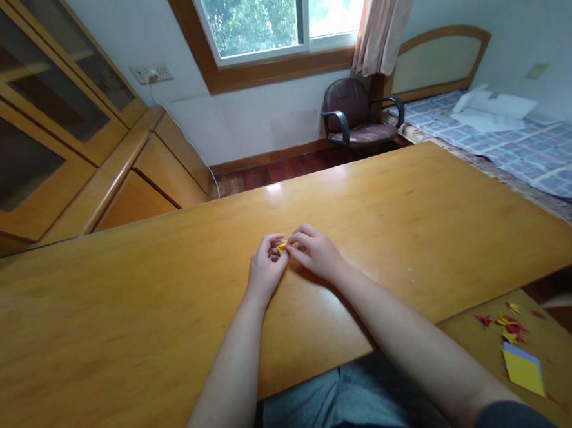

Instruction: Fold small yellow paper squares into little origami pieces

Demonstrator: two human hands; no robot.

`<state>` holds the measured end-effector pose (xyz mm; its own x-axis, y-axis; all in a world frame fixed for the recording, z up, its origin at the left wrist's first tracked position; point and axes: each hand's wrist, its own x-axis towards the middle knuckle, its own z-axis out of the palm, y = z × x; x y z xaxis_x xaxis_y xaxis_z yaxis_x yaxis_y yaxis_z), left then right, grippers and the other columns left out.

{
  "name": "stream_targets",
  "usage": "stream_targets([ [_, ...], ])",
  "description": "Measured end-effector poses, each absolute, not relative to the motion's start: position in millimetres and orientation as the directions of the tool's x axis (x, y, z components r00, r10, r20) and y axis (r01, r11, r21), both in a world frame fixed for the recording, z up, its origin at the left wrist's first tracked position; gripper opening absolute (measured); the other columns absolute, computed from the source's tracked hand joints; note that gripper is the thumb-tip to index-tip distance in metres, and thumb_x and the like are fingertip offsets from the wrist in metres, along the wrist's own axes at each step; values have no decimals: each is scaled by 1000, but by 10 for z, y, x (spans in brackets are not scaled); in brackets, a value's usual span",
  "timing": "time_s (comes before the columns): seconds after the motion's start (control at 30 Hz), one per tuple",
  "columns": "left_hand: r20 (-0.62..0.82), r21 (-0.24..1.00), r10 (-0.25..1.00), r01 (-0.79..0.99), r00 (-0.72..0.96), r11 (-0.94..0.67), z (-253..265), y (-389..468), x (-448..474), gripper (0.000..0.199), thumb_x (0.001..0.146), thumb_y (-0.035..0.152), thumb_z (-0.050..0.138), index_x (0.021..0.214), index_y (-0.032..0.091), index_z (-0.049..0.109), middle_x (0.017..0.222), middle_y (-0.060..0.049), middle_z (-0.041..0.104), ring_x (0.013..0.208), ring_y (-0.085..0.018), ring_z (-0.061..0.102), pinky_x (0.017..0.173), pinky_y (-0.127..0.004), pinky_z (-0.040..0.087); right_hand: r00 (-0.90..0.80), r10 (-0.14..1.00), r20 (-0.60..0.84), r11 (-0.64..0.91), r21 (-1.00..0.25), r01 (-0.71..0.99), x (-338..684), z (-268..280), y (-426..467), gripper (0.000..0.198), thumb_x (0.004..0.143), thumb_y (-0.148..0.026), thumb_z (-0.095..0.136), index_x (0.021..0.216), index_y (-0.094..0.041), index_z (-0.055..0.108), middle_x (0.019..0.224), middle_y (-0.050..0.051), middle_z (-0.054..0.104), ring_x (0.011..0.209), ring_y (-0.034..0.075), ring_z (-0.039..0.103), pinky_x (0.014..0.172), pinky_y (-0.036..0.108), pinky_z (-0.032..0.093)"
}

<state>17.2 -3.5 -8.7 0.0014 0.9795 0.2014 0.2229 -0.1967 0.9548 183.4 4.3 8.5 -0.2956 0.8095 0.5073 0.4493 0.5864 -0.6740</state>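
Between my two hands, just above the wooden table (141, 313), is a small folded piece of yellow paper (281, 247). My left hand (267, 267) pinches it from the left, thumb and fingers closed around it. From the right, the fingertips of my right hand (315, 251) close on its other side. Most of the paper is hidden by my fingers, so its full folded shape does not show.
On a lower surface (571, 358) at the right lie several red and yellow folded paper figures (510, 326) and a stack of yellow paper (523, 370). An armchair (352, 116) stands beyond the table, near a bed (529, 147). A glass-door cabinet (83, 149) is at the left.
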Motion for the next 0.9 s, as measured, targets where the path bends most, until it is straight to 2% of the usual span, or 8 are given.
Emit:
stream_targets([
  [0.17, 204, 951, 979, 237, 7, -200, -93, -30, 151, 24, 81, 27, 67, 105, 21, 64, 99, -5, 70, 87, -17, 67, 78, -28, 54, -266, 844, 465, 536, -722, 438, 1832, 59, 72, 11, 91, -21, 59, 80, -19, 61, 78, 2, 59, 69, 13, 56, 66, 25, 46],
  [0.57, 165, 978, 986, 124, 22, -166, -110, -30, 158, 17, 82, 25, 64, 98, 21, 63, 101, -5, 70, 86, -17, 67, 78, -29, 54, -243, 865, 439, 500, -797, 339, 1824, 37, 82, 10, 89, -19, 58, 80, -19, 59, 84, 1, 58, 74, 12, 59, 67, 23, 50],
  [0.73, 226, 930, 974, 298, -3, -215, -60, -59, 156, 17, 83, 25, 64, 99, 22, 65, 97, -3, 72, 79, -16, 65, 74, -27, 52, -276, 861, 428, 507, -768, 391, 1797, 20, 66, 9, 89, -20, 60, 80, -19, 58, 83, 1, 56, 70, 11, 58, 65, 23, 48],
  [0.8, 282, 870, 959, 418, 15, -262, -18, -77, 160, 17, 82, 23, 64, 99, 22, 66, 97, -3, 72, 81, -17, 65, 77, -29, 51, -288, 858, 424, 512, -750, 419, 1794, 19, 65, 8, 88, -19, 61, 80, -19, 59, 83, 1, 57, 70, 11, 57, 65, 23, 47],
  [0.9, 376, 788, 925, 505, 60, -353, 34, -94, 164, 17, 82, 19, 62, 98, 23, 66, 95, -3, 71, 85, -19, 65, 80, -31, 50, -289, 855, 429, 517, -741, 429, 1801, 29, 67, 10, 89, -20, 59, 79, -19, 60, 81, 1, 56, 69, 11, 56, 65, 23, 46],
])
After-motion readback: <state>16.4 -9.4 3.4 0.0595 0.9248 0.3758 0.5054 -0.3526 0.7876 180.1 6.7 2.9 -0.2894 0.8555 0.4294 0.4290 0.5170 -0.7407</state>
